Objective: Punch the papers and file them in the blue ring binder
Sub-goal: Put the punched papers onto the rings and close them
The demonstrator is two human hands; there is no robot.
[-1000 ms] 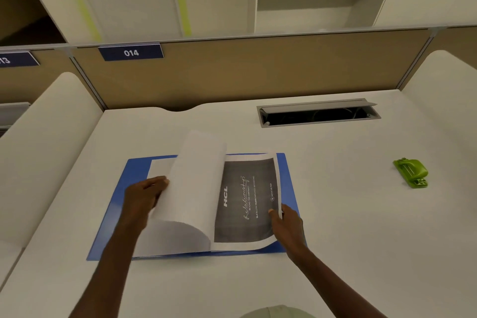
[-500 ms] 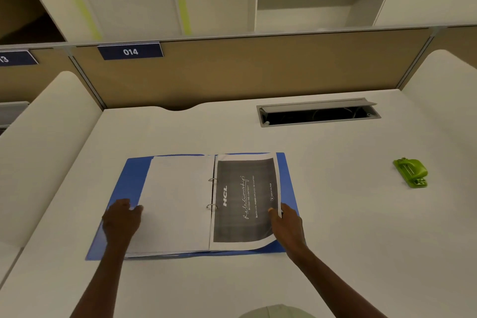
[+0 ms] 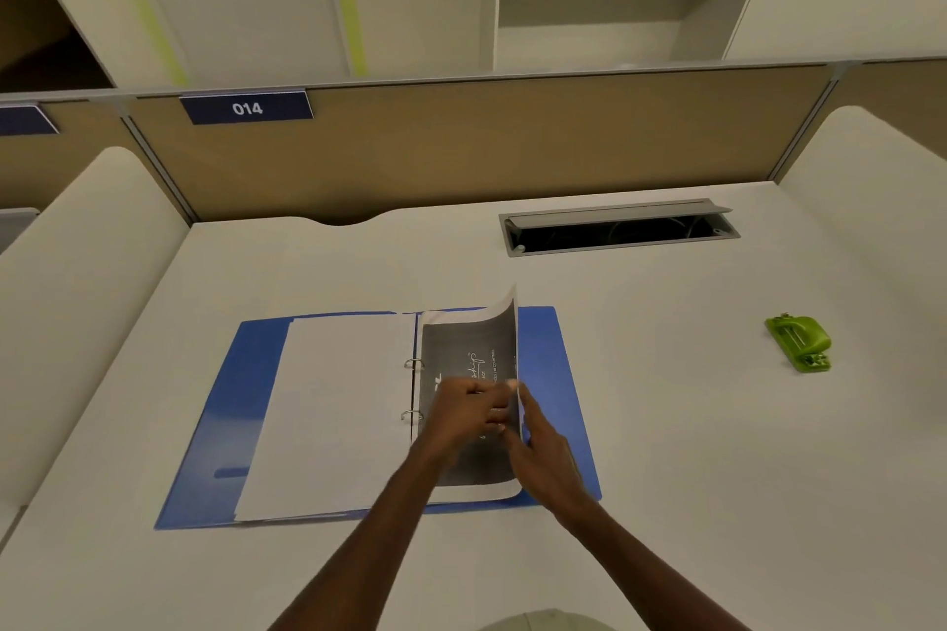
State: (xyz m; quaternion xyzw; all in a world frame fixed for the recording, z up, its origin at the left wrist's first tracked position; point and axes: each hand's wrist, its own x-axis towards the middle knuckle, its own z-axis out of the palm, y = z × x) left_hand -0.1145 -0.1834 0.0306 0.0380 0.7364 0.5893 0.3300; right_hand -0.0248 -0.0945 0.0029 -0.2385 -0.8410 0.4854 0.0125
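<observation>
**Grey page lifted at its right edge, both hands on it**

Open on the desk (image 3: 666,425): the binder (image 3: 233,420), blue covers flat, two metal rings (image 3: 413,389) at the spine. Left of the rings, a stack of white sheets (image 3: 333,405), lying flat, blank side up. Right of the rings, a dark grey printed page (image 3: 471,348) with white lettering, threaded on the rings, its right edge raised and curling upward off the blue cover, far corner highest.

Left hand (image 3: 464,407) across the middle of the grey page, fingers curled toward the raised edge and meeting it; pinch or mere touch cannot be told, because of blur at the fingertips. Right hand (image 3: 546,456) just beside the page's right edge, fingers up against the underside of the lifted edge, thumb side toward the left hand; grip likewise blurred, so cannot be told for sure. Both hands close together, nearly touching at the edge.

Well apart to the right, alone on the desk: a green punch (image 3: 799,341). Behind the binder, set into the desk: a cable hatch (image 3: 620,227) with its lid tilted open. At the back, a tan partition (image 3: 461,144) with a label (image 3: 247,107) reading 014.
</observation>
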